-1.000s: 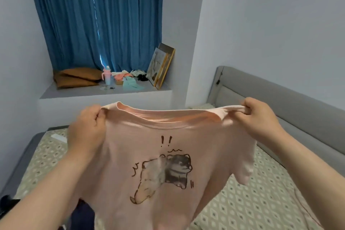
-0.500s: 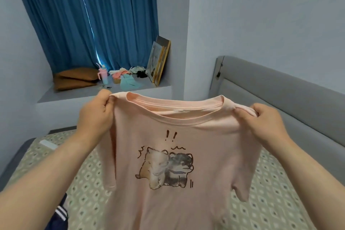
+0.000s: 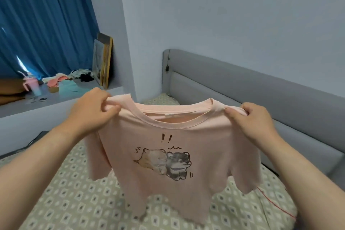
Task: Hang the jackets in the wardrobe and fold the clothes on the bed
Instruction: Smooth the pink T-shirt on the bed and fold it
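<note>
Pinching limp, ribbed-neck pink T-shirt (image 3: 205, 136)

Soft, cool daylight fills the room evenly; a bright sliver glows through a gap in the curtain (image 3: 46, 24) far beyond the left hand (image 3: 91, 112). Shadows are faint. Wide-angle distortion bows the headboard (image 3: 261, 97) beyond the right hand (image 3: 253, 119). Below both hands the hem of the T-shirt (image 3: 186, 136) looks smeared and ragged.

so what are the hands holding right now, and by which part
Both hold a pale pink cotton t-shirt with a cartoon print up by its shoulders: the left hand grips the left shoulder, the right hand the right.
</note>
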The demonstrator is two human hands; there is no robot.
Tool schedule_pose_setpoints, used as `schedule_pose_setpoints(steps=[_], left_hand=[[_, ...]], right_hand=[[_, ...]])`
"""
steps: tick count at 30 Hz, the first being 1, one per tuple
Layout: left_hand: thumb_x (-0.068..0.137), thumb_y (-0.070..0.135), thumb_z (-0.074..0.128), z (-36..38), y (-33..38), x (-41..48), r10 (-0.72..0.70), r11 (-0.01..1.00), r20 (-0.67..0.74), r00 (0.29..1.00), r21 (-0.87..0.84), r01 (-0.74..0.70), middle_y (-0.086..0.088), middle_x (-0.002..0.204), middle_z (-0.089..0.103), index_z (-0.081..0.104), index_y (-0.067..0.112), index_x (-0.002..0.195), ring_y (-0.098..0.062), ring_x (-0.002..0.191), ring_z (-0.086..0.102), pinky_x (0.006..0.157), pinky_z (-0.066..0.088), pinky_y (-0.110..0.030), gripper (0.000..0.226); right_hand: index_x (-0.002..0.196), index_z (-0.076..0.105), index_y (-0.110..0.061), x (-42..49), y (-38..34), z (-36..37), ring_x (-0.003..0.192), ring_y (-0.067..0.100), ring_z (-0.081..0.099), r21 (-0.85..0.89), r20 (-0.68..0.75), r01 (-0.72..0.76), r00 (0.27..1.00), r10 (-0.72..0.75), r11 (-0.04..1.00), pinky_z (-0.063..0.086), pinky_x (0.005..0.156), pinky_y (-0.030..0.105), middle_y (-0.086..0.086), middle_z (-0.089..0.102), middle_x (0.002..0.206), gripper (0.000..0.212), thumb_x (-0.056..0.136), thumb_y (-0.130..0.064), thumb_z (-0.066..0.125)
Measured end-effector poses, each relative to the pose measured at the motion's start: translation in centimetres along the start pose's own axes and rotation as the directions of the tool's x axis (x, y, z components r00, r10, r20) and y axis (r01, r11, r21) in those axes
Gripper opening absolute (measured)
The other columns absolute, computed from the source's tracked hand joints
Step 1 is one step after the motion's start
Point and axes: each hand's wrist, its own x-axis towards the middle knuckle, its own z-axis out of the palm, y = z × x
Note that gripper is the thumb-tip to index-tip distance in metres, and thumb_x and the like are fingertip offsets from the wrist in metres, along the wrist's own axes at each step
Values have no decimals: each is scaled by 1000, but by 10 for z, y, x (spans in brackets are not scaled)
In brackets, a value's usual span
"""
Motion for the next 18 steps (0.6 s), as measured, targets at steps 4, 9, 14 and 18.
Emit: schedule_pose_setpoints(steps=[4,9,14,18], left_hand=[[76,27,48,50,9,28,187,982,94,978,-34,-184,-6,70,48,55,10,60,-29,77,49,65,35,-38,24],[95,14,52,176,7,37,96,977,104,990,-203,-74,-5,77,56,51,16,79,-31,77,54,64,39,-41,16],[92,25,55,294,-7,9,173,959,106,979,-246,-142,2,82,57,54,21,86,-23,78,53,63,35,-35,7],[90,9,53,344,-28,-21,309,914,84,947,-302,-272,-4,86,59,60,11,88,-24,85,52,66,30,-32,8]], right_hand=[[56,39,-18,-13,44,5,48,8,37,-37,-66,-28,998,25,999,26,48,31,-8,40,50,50,80,-46,73],[57,39,-15,-32,127,50,54,12,42,-121,-175,-86,982,65,989,24,49,32,-3,44,53,50,86,-43,69],[58,39,-14,-75,221,122,60,25,44,-212,-250,-126,966,71,969,26,54,38,2,45,58,47,94,-36,61],[61,43,-12,-130,261,167,66,27,43,-237,-303,-114,952,37,965,20,60,40,1,47,63,41,96,-27,57]])
